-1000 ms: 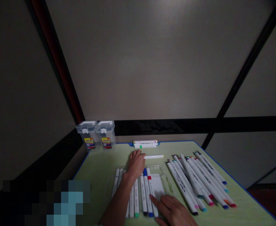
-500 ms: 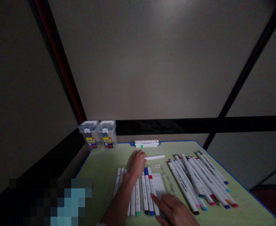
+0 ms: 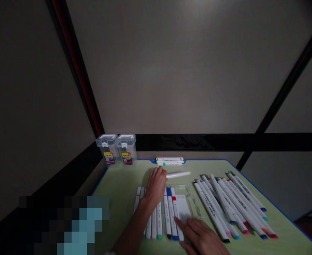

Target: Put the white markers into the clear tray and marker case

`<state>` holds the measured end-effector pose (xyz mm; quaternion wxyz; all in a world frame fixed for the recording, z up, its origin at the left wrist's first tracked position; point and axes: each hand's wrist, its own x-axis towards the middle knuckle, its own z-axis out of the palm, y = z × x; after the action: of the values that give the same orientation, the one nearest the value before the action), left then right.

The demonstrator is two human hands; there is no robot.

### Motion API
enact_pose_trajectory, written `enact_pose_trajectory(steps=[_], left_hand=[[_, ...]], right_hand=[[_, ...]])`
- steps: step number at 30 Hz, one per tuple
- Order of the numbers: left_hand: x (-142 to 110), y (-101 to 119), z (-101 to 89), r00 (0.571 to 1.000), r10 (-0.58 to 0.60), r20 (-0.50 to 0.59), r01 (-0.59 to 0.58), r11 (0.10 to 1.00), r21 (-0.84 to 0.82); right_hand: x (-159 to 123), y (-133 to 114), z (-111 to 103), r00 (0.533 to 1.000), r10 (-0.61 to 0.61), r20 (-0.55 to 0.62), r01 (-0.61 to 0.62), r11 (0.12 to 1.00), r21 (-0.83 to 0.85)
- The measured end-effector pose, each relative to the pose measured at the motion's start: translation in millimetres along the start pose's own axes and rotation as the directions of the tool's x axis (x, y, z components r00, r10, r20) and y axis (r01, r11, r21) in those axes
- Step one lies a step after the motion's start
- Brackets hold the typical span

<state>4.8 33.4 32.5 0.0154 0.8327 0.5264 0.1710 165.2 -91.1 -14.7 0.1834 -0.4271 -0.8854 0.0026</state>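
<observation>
White yellow-tipped marker (image 3: 179, 174) seems pinched in my left hand (image 3: 156, 182). My right hand (image 3: 202, 235), grip open, touches a red-banded white marker (image 3: 175, 208).

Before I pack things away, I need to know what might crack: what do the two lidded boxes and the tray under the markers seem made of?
Lidded boxes: probably rigid plastic, translucent and slightly glossy; light passes through the walls, and the lids have moulded-looking white latches.
Tray: likely clear, shiny plastic; the green tabletop shows through, and its edges glint.
</observation>
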Motion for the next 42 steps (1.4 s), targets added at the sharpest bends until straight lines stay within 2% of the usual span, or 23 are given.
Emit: enact_pose_trajectory(steps=[6,13,16,18,19,21,22,24,27,30,34,37,42], left_hand=[[-9.8,1.3,1.0,0.999,0.034,-0.003,-0.034,0.999,-0.02],[-9.4,12.0,-2.0,0.998,0.002,0.063,0.011,0.979,-0.202],[-7.7,17.8,-2.4,0.997,-0.034,0.075,0.056,0.95,-0.308],[-6.6,22.7,-1.6,0.992,-0.069,0.102,0.111,0.86,-0.498],[-6.4,25.4,-1.0,0.987,-0.083,0.136,0.151,0.765,-0.626],[-7.3,31.2,0.1,0.964,-0.07,0.257,0.255,0.517,-0.817],[-8.3,33.9,0.4,0.946,-0.05,0.32,0.313,0.4,-0.861],[-11.3,38.4,0.2,0.913,-0.007,0.407,0.398,0.222,-0.89],[-15.3,42.0,-1.1,0.894,0.045,0.446,0.442,0.074,-0.894],[-16.8,43.2,-1.2,0.882,0.099,0.46,0.461,0.012,-0.887],[-17.3,45.4,-0.4,0.856,0.123,0.502,0.505,0.006,-0.863],[-16.8,46.1,-1.6,0.849,0.103,0.518,0.52,0.014,-0.854],[-11.3,38.8,-4.2,0.87,0.008,0.493,0.493,0.023,-0.87]], right_hand=[[2.3,-3.2,-6.2,0.999,0.0,0.033,0.0,1.0,-0.018],[4.3,-12.7,-24.5,0.994,0.083,0.076,-0.092,0.989,0.114],[1.6,-12.4,-26.8,0.995,0.096,0.032,-0.1,0.984,0.15],[-0.2,-11.7,-26.9,0.995,0.096,-0.032,-0.09,0.984,0.153],[-0.8,-11.5,-26.7,0.993,0.094,-0.065,-0.082,0.984,0.157],[-1.5,-11.5,-26.6,0.988,0.091,-0.123,-0.069,0.983,0.169],[-1.7,-11.5,-26.6,0.985,0.094,-0.146,-0.068,0.982,0.175],[-1.9,-10.9,-26.7,0.979,0.106,-0.176,-0.075,0.982,0.176],[-2.7,-7.8,-25.7,0.97,0.127,-0.207,-0.096,0.984,0.152],[-4.0,-3.2,-22.6,0.965,0.127,-0.23,-0.102,0.988,0.117],[-5.4,1.1,-18.9,0.956,0.091,-0.279,-0.077,0.995,0.063],[-5.5,1.0,-20.1,0.946,0.066,-0.317,-0.055,0.997,0.045],[-2.4,-5.8,-27.7,0.926,0.005,-0.378,-0.003,1.0,0.008]])
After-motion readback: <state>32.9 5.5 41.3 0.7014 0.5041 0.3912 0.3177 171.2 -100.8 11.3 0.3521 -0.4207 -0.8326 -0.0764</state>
